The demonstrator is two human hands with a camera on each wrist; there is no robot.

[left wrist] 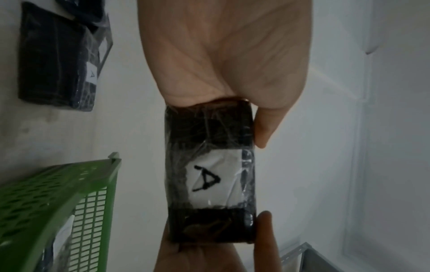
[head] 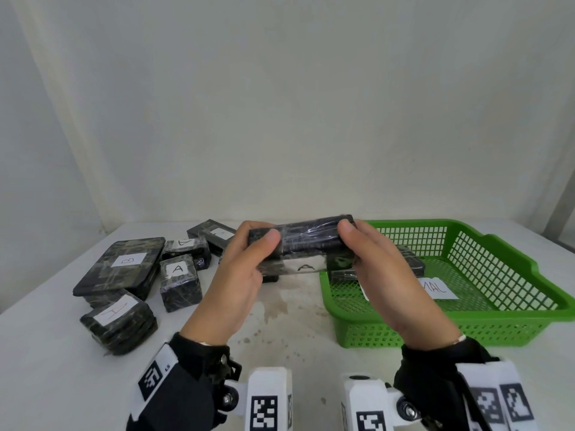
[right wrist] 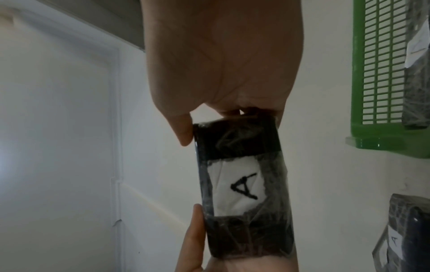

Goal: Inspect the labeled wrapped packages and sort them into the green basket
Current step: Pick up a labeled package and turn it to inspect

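Both hands hold one black wrapped package (head: 306,241) above the table, between the pile and the green basket (head: 510,318). My left hand (head: 249,259) grips its left end, thumb on top. My right hand (head: 367,253) grips its right end the same way. The package's underside carries a white label marked A (left wrist: 210,181), also plain in the right wrist view (right wrist: 239,187). Inside the basket lie a dark wrapped package (head: 410,262) and a white paper slip (head: 437,287).
Several wrapped packages lie at the left of the white table: a flat one labelled B (head: 124,265), a block labelled A (head: 179,281), another near the front (head: 119,321), two further back (head: 214,234). A stained bare patch of table (head: 289,309) lies below the hands.
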